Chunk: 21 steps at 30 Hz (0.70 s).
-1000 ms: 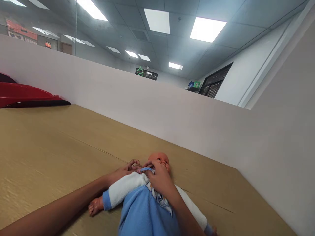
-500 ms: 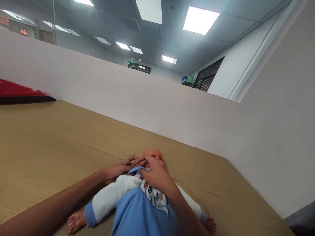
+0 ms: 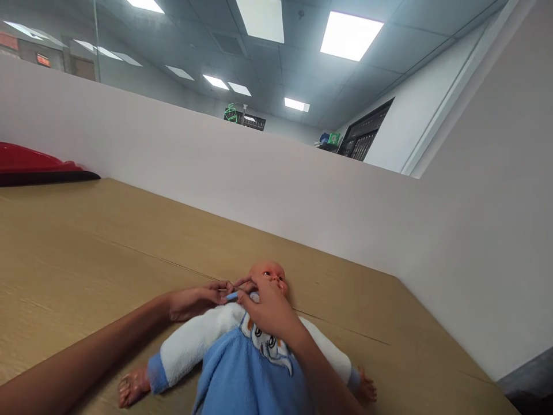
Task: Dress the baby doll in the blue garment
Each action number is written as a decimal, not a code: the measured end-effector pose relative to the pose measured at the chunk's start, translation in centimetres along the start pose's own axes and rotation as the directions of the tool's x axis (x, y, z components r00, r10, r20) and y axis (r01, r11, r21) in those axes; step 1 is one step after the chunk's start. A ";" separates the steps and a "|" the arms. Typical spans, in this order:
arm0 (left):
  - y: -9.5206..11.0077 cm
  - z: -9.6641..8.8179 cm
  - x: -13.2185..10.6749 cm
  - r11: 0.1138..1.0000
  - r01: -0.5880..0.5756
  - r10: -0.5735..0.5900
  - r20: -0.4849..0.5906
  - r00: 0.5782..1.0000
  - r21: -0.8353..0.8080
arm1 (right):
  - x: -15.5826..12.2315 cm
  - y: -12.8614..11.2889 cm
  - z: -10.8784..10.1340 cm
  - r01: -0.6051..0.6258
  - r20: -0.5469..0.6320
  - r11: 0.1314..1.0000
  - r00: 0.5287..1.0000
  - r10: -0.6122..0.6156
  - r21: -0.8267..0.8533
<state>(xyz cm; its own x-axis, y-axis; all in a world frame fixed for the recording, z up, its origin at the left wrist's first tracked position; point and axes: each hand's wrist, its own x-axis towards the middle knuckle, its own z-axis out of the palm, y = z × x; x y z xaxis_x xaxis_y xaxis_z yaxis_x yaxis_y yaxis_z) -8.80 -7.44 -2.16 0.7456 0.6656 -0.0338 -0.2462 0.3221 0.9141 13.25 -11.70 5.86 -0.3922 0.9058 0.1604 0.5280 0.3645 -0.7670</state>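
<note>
A baby doll (image 3: pixel 261 267) lies on its back on the wooden table, its arms spread to both sides. It wears a fleece outfit (image 3: pixel 254 369) with a blue body, white sleeves and an embroidered animal face on the chest. At the doll's neck, my left hand (image 3: pixel 199 301) pinches the blue collar edge (image 3: pixel 232 296) from the left. My right hand (image 3: pixel 272 308) reaches over the chest and grips the same collar with thumb and fingers, covering part of the doll's chin and neck. The exact fingertip contact is partly hidden.
The wooden table (image 3: pixel 129 225) has a seam running across it behind the doll. A white partition wall (image 3: pixel 259 178) stands along the far edge, with glass above at left. A red object with a black edge (image 3: pixel 38 161) rests at the far left.
My left hand has shifted slightly left, pulling away a little from my right hand at the collar. The blue edge between them shows less. The doll stays in place.
</note>
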 end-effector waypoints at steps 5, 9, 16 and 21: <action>-1.5 0.1 0.9 0.998 -0.066 0.065 -0.064 0.996 -0.019 | -0.2 -0.7 1.2 0.034 -0.113 0.986 0.992 -0.053 -0.164; -2.6 -0.5 2.1 0.990 -0.136 0.136 0.008 0.991 0.033 | -0.4 -0.8 0.8 0.028 -0.106 0.986 0.993 -0.046 -0.163; -2.5 0.2 2.6 0.974 -0.190 0.189 0.022 0.982 0.123 | -1.6 -2.0 0.1 -0.102 -0.072 0.906 0.994 0.079 -0.411; -1.8 0.6 1.9 0.967 -0.156 0.165 -0.032 0.986 0.200 | -4.0 -1.5 -2.3 -0.139 -0.113 0.954 0.987 0.112 -0.267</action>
<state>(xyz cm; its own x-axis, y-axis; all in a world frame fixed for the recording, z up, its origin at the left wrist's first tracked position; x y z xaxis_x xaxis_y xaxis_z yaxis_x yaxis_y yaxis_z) -6.54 -7.14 -3.60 0.6745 0.7308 0.1049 -0.2303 0.0733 0.9704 15.77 -15.35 7.81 -0.2426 0.9596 0.1423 0.7590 0.2791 -0.5882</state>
